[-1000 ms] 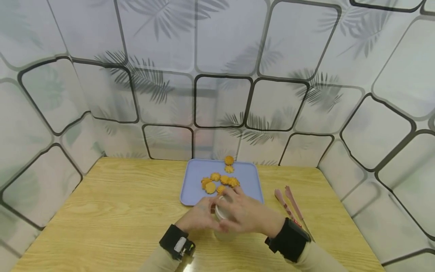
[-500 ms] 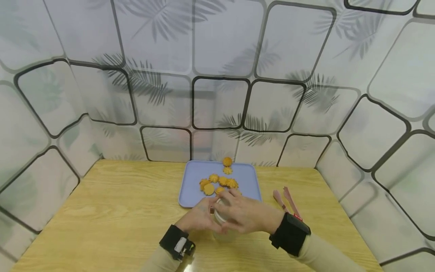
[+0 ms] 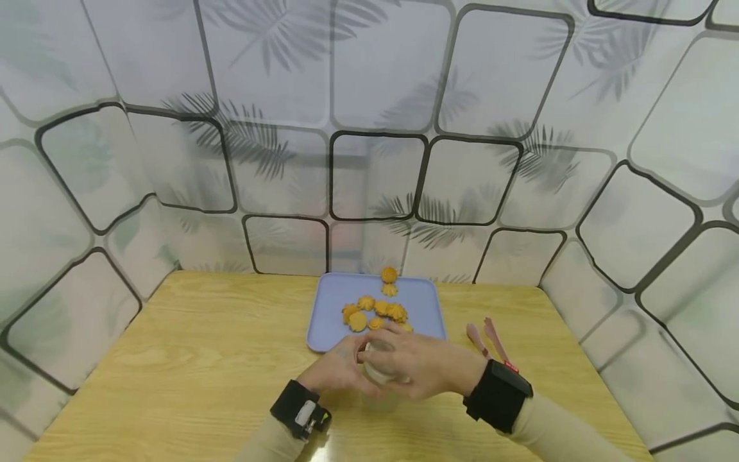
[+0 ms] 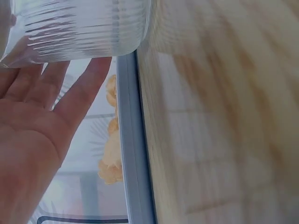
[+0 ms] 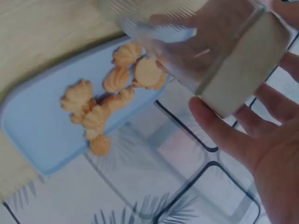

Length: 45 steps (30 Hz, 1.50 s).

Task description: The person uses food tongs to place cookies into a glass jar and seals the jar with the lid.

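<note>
A clear ribbed jar (image 4: 88, 32) with a pale lid (image 5: 247, 60) stands between my two hands, in front of the tray. My left hand (image 3: 340, 369) holds the jar's body; in the left wrist view its fingers lie around the far side of the glass. From above, my right hand (image 3: 427, 366) grips the lid, with thumb and fingers spread around its rim in the right wrist view. The lid sits on the jar. In the head view the hands hide most of the jar.
Beyond the hands, a blue tray (image 3: 326, 308) bears several golden cookies (image 3: 358, 321), two of them near its far edge. A pair of pink-tipped tongs (image 3: 493, 337) lies to the right, partly behind the right wrist. Patterned curtains (image 3: 375, 173) enclose the wooden table (image 3: 202, 359).
My right hand has turned slightly on the lid, and its wrist has shifted a little to the right. My left hand stays in place around the jar.
</note>
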Each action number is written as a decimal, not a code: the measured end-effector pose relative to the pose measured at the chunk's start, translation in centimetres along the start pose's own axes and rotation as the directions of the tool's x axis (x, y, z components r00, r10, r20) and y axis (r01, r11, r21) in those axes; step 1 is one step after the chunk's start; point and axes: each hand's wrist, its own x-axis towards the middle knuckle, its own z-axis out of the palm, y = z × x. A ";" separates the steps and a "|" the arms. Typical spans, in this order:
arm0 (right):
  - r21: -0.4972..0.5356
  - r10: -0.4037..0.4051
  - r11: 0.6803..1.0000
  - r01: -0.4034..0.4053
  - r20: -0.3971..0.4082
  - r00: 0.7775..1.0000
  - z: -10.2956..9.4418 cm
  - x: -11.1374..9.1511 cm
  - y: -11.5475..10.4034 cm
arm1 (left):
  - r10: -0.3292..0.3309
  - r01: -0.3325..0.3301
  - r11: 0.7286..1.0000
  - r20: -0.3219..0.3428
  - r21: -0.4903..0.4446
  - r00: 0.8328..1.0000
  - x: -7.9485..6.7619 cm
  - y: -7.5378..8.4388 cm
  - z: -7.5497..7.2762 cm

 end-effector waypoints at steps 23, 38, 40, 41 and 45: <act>0.067 0.526 0.849 -0.523 -0.182 0.831 1.3 1.6 -2.0 | -0.087 0.086 0.995 -0.020 -0.058 0.996 0.5 -0.2 0.2; 0.198 0.138 0.974 -0.109 -0.136 0.981 0.6 0.7 1.0 | -0.031 0.032 0.997 -0.017 0.070 0.999 0.1 -0.3 -0.1; 0.219 0.111 0.972 -0.082 -0.124 0.986 0.6 0.8 1.1 | -0.034 0.035 0.998 -0.012 0.058 0.999 0.1 -0.3 0.0; 0.220 0.111 0.972 -0.083 -0.122 0.986 0.5 0.8 1.1 | -0.038 0.039 0.998 -0.014 0.052 0.999 0.0 -0.2 0.0; 0.133 0.210 0.973 -0.188 -0.176 0.962 0.3 0.9 0.4 | -0.057 0.058 0.998 -0.028 0.026 0.998 0.0 -0.1 -0.1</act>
